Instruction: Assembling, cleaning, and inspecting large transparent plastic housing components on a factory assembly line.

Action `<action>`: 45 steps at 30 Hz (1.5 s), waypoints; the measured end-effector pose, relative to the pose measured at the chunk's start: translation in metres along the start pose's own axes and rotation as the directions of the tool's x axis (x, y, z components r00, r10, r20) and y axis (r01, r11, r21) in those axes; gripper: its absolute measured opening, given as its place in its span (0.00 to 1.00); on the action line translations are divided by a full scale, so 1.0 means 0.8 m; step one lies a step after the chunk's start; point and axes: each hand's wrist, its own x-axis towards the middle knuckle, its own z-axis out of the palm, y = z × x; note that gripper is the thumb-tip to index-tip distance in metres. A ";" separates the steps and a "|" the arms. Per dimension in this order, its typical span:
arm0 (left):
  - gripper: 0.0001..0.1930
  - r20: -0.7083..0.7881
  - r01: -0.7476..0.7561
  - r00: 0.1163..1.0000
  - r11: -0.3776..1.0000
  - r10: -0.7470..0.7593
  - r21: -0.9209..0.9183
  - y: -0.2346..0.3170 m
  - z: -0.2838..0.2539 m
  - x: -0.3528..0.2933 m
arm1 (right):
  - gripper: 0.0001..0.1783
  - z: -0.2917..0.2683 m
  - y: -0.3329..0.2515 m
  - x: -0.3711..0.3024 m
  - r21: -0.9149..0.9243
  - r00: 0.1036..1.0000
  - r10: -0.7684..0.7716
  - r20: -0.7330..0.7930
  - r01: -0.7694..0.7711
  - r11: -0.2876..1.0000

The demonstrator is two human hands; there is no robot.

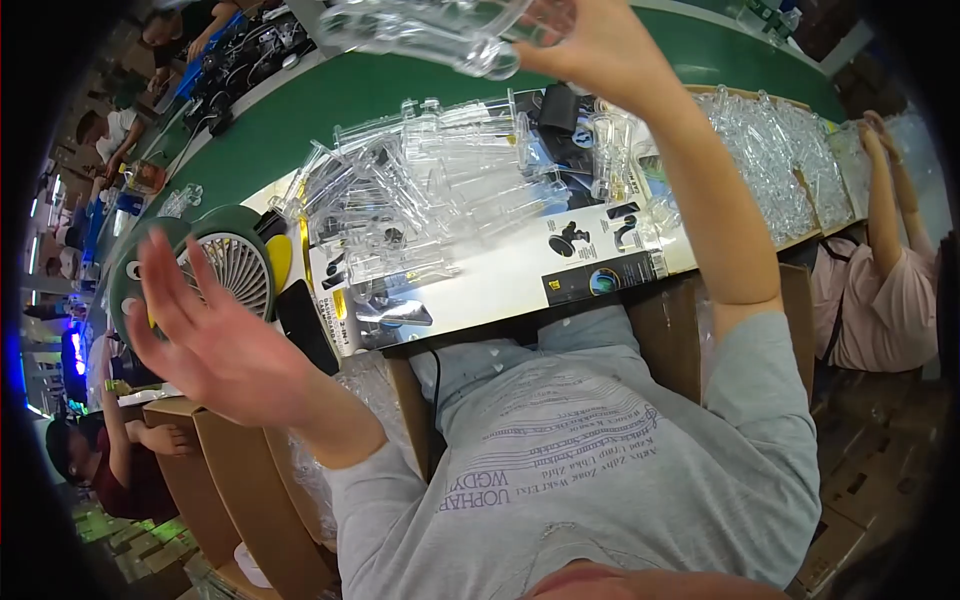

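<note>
My right hand (600, 50) is raised at the top of the head view, its fingers closed around clear plastic tubular parts (430, 35). The upper edge cuts off some of these parts. At the left, my left hand (225, 355) is held up with its fingers spread and nothing in it, in front of a green fan (235, 270). Between my two arms, a heap of clear plastic tubes (430, 180) lies on a flattened printed cardboard sheet (480, 290). The heap's near side looks blurred.
A black phone (307, 325) lies beside the fan. A small black block (558, 108) stands behind the heap. More clear parts (770, 160) fill the right side, near another person's hands (875, 135). Cardboard boxes (240, 460) stand below left. Several people sit along the green table (350, 90).
</note>
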 end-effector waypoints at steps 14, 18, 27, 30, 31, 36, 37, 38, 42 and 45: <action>0.08 0.513 -0.198 0.858 0.905 -0.025 0.377 -0.095 -0.118 -0.199 | 0.23 0.035 0.162 0.106 -0.676 0.983 0.153 -0.105 -0.183 0.713; 0.06 0.560 -0.227 0.828 0.891 -0.036 0.393 -0.109 -0.125 -0.202 | 0.20 0.056 0.200 0.130 -0.735 0.987 0.161 -0.008 -0.115 0.668; 0.07 0.597 -0.204 0.793 0.870 -0.122 0.448 -0.105 -0.122 -0.201 | 0.20 0.090 0.277 0.188 -0.759 0.962 0.196 0.189 0.017 0.651; 0.09 0.565 -0.186 0.818 0.878 -0.109 0.440 -0.108 -0.116 -0.202 | 0.21 0.096 0.292 0.205 -0.741 0.940 0.212 0.267 0.060 0.669; 0.09 0.560 -0.187 0.820 0.872 -0.116 0.453 -0.109 -0.115 -0.202 | 0.22 0.101 0.295 0.211 -0.732 0.929 0.203 0.310 0.097 0.674; 0.02 0.634 -0.239 0.748 0.813 -0.194 0.531 -0.103 -0.120 -0.201 | 0.36 0.116 0.405 0.236 -0.702 0.932 0.021 0.362 0.258 0.664; 0.03 0.656 -0.227 0.711 0.801 -0.252 0.553 -0.100 -0.125 -0.196 | 0.41 0.131 0.379 0.244 -0.663 0.850 0.230 0.474 0.173 0.729; 0.06 0.684 -0.200 0.664 0.810 -0.301 0.551 -0.095 -0.132 -0.194 | 0.41 0.137 0.361 0.241 -0.602 0.843 0.188 0.505 0.187 0.776; 0.06 0.569 -0.347 0.822 0.763 -0.034 0.546 -0.112 -0.113 -0.198 | 0.43 0.123 0.484 0.270 -0.540 0.874 0.093 0.476 0.208 0.815; 0.08 0.501 -0.310 0.864 0.730 -0.051 0.609 -0.112 -0.105 -0.202 | 0.45 0.088 0.553 0.302 -0.439 0.842 0.129 0.524 0.137 0.888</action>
